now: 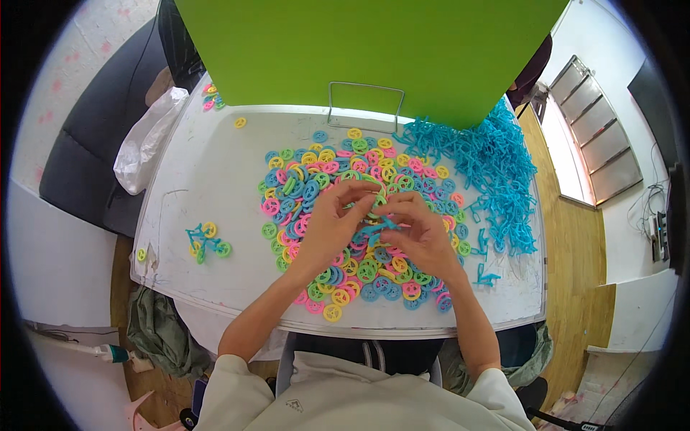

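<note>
Head view, looking down on a white table [215, 172]. At centre, the left hand [332, 223] and the right hand [424, 233] meet above a spread pile of small plastic wheels [316, 179] in pink, yellow, green and blue. Both hands are closed by their fingertips on one blue frame piece [375, 228], which lies between them just over the pile; the left fingers also pinch a green wheel [375, 208] against it. To the right, a heap of blue frame pieces [503, 172] covers the table's far right part, with a few strays near the right wrist. At the left, well apart from the pile, lies an assembled blue toy with yellow and green wheels [205, 241]. A green board [374, 50] stands behind the pile on a wire stand [364, 104]. A white plastic bag [147, 140] hangs off the left edge.
</note>
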`<state>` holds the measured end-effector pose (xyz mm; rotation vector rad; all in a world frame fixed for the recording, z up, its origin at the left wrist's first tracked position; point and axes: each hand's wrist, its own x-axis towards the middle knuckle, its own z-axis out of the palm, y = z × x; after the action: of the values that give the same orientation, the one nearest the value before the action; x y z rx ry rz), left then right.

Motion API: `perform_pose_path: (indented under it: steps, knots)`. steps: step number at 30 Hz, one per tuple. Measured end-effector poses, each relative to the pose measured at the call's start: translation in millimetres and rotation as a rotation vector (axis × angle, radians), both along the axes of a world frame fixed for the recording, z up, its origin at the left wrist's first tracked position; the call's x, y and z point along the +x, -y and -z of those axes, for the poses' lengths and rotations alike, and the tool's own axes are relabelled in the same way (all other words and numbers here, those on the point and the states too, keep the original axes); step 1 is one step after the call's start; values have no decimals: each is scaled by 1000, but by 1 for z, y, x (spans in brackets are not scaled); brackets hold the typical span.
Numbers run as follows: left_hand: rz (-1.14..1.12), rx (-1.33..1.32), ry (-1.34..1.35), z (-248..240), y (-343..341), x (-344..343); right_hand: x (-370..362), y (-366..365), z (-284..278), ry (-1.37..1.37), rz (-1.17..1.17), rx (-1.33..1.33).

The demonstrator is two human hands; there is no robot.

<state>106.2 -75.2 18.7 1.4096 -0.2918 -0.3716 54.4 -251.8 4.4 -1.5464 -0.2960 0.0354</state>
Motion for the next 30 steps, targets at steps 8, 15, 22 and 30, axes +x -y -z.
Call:
perform_pose_path:
  steps: [8, 15, 22, 30]
  knots:
    - [-246, 742, 1014, 29, 7, 29, 10, 12, 1, 120, 382, 119]
    - [-175, 422, 583, 16, 16, 29, 8, 17, 10, 48, 452, 51]
    - [-39, 106, 222, 17, 7, 13, 7, 12, 12, 153, 496, -269]
    - [52, 127, 143, 23, 4, 14, 5, 8, 10, 109, 522, -358]
